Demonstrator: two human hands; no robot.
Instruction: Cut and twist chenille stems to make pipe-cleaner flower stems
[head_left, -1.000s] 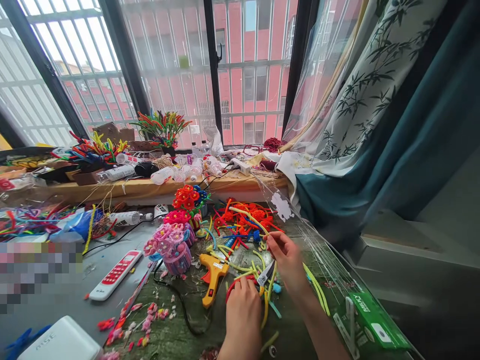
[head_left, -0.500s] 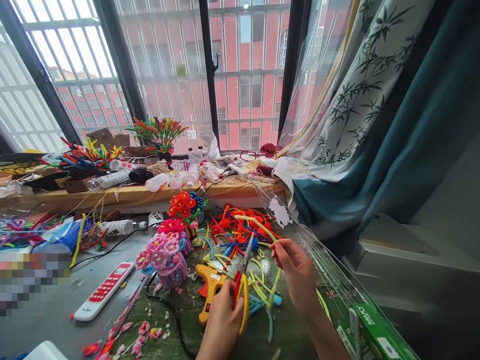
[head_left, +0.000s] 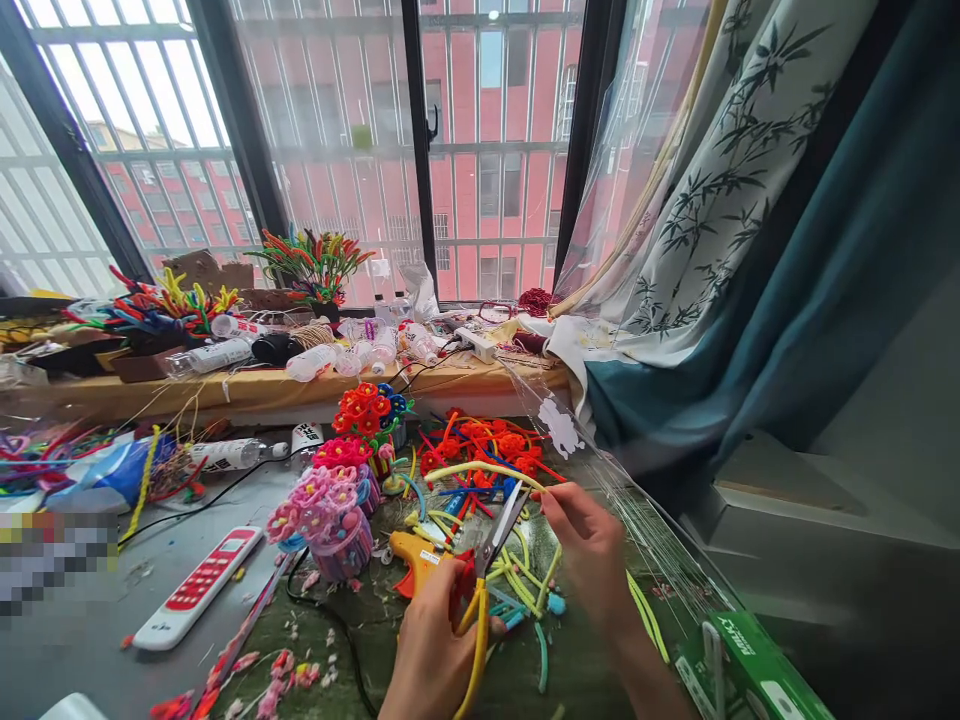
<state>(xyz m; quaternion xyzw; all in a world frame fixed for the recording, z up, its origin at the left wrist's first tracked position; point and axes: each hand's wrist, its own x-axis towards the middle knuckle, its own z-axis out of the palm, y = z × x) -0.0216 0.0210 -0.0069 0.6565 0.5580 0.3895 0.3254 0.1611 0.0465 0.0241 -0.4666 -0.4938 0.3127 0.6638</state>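
Observation:
My left hand (head_left: 439, 635) is closed round the handles of a pair of scissors (head_left: 480, 610), which are yellow with red. The blades are parted and reach up to a pale yellow pipe cleaner (head_left: 480, 467), close to where my right hand (head_left: 589, 535) pinches it. The stem's long free end points left over the table. Beside my left hand lies a yellow glue gun (head_left: 416, 552), partly hidden by my fingers. More yellow-green pipe cleaners (head_left: 519, 585) and short blue-green pieces (head_left: 541, 655) lie below the blades.
Pots of pipe-cleaner flowers (head_left: 341, 530) stand left of the hands, behind a black cord (head_left: 341, 620). A red heap of pipe-cleaner pieces (head_left: 487, 440) lies at the back. A white power strip (head_left: 199, 588) is at left, a green box (head_left: 757, 665) at right. Bottles (head_left: 311, 362) crowd the windowsill.
The scissors' blades have opened wider and moved up to the pipe cleaner beside my right fingers. The pipe cleaner's free end has swung to the left and lower.

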